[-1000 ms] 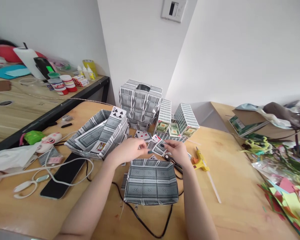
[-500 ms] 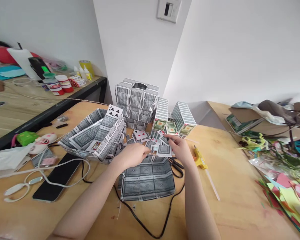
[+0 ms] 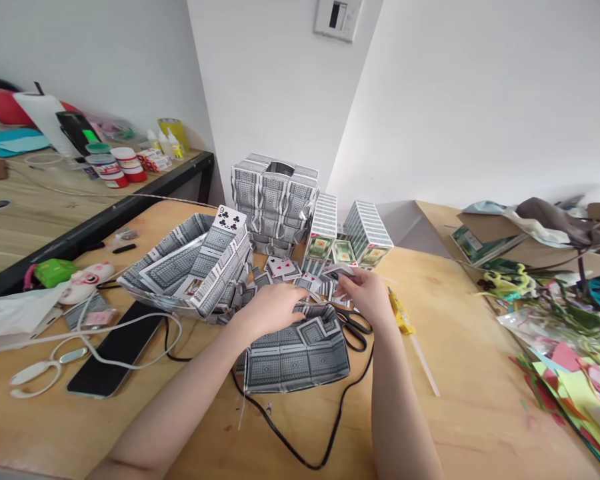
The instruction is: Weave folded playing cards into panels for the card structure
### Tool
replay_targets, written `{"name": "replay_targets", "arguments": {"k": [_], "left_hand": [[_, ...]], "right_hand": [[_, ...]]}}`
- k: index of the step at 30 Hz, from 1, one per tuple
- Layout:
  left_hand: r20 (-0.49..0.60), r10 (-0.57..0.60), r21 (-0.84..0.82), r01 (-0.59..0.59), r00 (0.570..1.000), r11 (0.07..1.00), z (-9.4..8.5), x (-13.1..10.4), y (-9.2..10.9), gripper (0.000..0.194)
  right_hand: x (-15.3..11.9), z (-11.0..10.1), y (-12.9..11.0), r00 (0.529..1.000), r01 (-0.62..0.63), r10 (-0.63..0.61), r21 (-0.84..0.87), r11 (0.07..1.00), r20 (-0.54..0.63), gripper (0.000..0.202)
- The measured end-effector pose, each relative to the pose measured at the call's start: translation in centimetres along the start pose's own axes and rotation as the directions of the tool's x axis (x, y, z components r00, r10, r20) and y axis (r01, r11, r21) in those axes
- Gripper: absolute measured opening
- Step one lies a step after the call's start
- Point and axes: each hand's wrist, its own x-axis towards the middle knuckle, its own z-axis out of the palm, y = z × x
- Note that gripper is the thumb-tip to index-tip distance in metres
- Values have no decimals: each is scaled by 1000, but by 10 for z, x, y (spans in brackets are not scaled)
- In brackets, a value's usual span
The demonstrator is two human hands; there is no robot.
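My right hand [image 3: 366, 291] pinches a playing card [image 3: 338, 271] over the loose cards behind the tray. My left hand [image 3: 277, 308] is at the far rim of a shallow tray built from grey-backed cards [image 3: 295, 363], fingers curled together; what they grip, if anything, is hidden. One card [image 3: 312, 331] lies face down inside the tray near its far side. Between the hands and the card boxes, several loose cards [image 3: 281, 268] are scattered, some face up. Black-handled scissors [image 3: 355, 327] rest beside the tray, close to my right wrist.
A tall card-built box [image 3: 275, 207] stands at the back, with an open card-built container [image 3: 180, 267] to its left. Stacks of card packs [image 3: 369, 233] stand behind my right hand. Right of my forearm is a yellow glue gun [image 3: 401, 313]. A phone [image 3: 115, 353] and cables lie left.
My right hand has drawn slightly back and right, raising a card. A card now shows inside the tray. My left hand has shifted slightly, its fingers now lower over the rim.
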Motion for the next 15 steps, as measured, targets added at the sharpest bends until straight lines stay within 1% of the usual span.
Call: {"name": "replay_targets", "arguments": {"k": [2, 3, 5, 6, 8, 10, 12, 15], "left_hand": [[-15, -4, -12, 4, 1000, 1000, 1, 0, 0, 30], [-7, -16, -14, 16, 1000, 1000, 2, 0, -1, 28], [33, -39, 5, 39, 999, 999, 5, 1, -4, 24], [52, -46, 28, 45, 998, 999, 6, 1, -6, 23], [69, -52, 82, 46, 996, 996, 8, 3, -9, 22], [56, -60, 120, 53, 997, 991, 9, 5, -12, 23], [33, -67, 121, 63, 997, 991, 9, 8, -16, 23], [15, -55, 72, 54, 998, 996, 11, 10, -22, 24]], "right_hand": [[0, -5, 0, 992, 63, -79, -151, 987, -102, 23], [-1, -7, -1, 980, 104, -137, -217, 971, -144, 24], [-2, -10, -1, 954, 199, -250, -273, 941, -164, 21], [-3, -11, -2, 948, 240, -283, -260, 935, -143, 17], [-4, -10, -1, 956, 273, -289, -209, 939, -52, 12], [-5, -8, 0, 961, 275, -269, -202, 940, 58, 16], [-6, -5, 0, 950, 308, -281, -265, 914, 136, 18], [-5, 0, -1, 926, 375, -319, -380, 845, 203, 21]]}}
